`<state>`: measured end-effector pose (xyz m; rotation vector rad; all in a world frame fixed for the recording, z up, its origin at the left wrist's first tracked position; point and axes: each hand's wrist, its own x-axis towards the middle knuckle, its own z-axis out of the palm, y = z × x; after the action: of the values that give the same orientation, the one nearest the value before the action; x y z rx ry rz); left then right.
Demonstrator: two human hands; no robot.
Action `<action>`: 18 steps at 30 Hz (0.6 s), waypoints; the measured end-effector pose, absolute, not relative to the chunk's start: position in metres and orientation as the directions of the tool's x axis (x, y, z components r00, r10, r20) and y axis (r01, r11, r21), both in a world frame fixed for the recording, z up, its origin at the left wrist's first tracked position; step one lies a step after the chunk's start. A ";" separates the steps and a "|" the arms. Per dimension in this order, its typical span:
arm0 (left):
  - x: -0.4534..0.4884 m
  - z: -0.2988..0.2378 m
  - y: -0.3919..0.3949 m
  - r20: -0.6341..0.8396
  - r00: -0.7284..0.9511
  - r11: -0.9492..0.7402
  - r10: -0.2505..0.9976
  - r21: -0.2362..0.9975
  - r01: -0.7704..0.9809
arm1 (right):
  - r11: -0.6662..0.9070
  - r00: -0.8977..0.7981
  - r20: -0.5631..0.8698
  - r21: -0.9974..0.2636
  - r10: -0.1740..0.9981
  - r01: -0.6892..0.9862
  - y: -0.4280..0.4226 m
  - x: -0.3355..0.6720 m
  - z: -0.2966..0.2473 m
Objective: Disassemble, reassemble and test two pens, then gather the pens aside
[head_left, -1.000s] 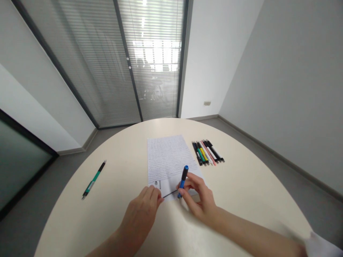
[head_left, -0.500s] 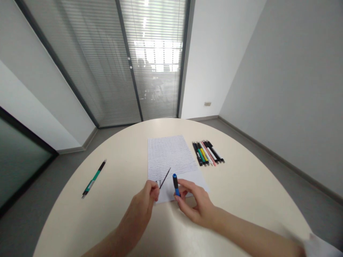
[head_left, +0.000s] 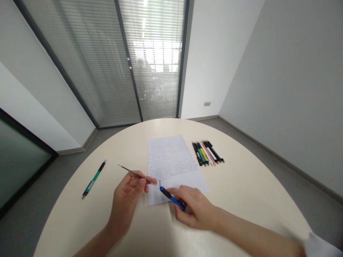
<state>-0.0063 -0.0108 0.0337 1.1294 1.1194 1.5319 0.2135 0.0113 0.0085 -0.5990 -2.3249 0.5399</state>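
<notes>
My left hand pinches a thin dark pen refill between thumb and fingers. The refill points up and to the left over the table. In my right hand is a blue pen barrel with a black grip, tilted with its blue end towards my left fingertips. The two are close together but apart. Below both lies a sheet of handwritten paper. A small grey piece shows between the hands, too small to name.
A green and black pen lies at the left of the round table. Several pens are lined up in a row to the right of the sheet. A glass partition with blinds stands beyond the table.
My left hand has turned and moved left, swinging the refill from pointing up-right to pointing up-left. The pen barrel in my right hand has tipped from near upright to leaning left.
</notes>
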 end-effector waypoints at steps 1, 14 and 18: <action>-0.006 0.032 -0.012 0.158 -0.172 -0.181 0.972 0.975 -0.129 | 0.811 -0.676 0.497 -0.517 0.544 0.273 0.011 0.214 0.008; -0.002 0.030 -0.016 0.256 0.032 -0.258 0.966 0.952 0.167 | 0.830 -0.641 0.555 -0.493 0.530 0.260 0.010 0.213 0.008; -0.004 0.022 -0.014 0.471 0.127 -0.471 0.873 0.749 0.466 | 0.806 -0.551 0.610 -0.547 0.570 0.227 0.010 0.214 0.004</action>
<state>-0.0044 -0.0142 0.0217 1.9905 1.2908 1.2973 0.2137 0.0098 0.0044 -0.5853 -2.1519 0.5214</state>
